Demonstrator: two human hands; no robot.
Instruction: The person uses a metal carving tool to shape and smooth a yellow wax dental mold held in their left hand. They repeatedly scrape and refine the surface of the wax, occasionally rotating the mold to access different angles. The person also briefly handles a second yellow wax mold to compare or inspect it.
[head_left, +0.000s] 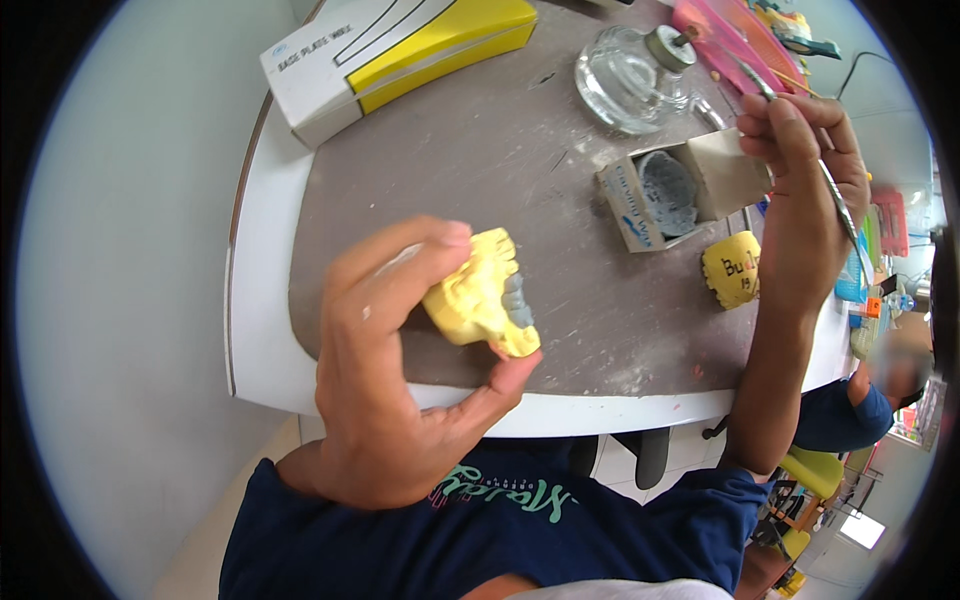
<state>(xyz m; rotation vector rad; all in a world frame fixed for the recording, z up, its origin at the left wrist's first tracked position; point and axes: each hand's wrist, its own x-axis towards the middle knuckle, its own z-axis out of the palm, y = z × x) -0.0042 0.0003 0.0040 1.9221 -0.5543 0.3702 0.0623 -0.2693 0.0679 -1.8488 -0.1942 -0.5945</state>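
Observation:
My left hand [375, 370] grips a yellow dental cast [462, 302] between its thumb and fingers, raised over the near edge of the table. Along the cast's right side runs a row of grey wax teeth [516, 302]. Up at the right, my right hand [808, 165] is closed around a thin metal wax carver [836, 192], whose two ends stick out past the fingers. The carver is well apart from the cast. Below that hand lies a second yellow cast [731, 268] with dark handwriting, partly hidden by my right forearm.
An open cardboard box [632, 212] holding grey wax [668, 190] sits left of my right hand. Behind it is a glass spirit lamp [622, 88]. A pink tray [735, 38] stands far right, a long white-and-yellow box [400, 65] far left. Another person [845, 415] sits at the right.

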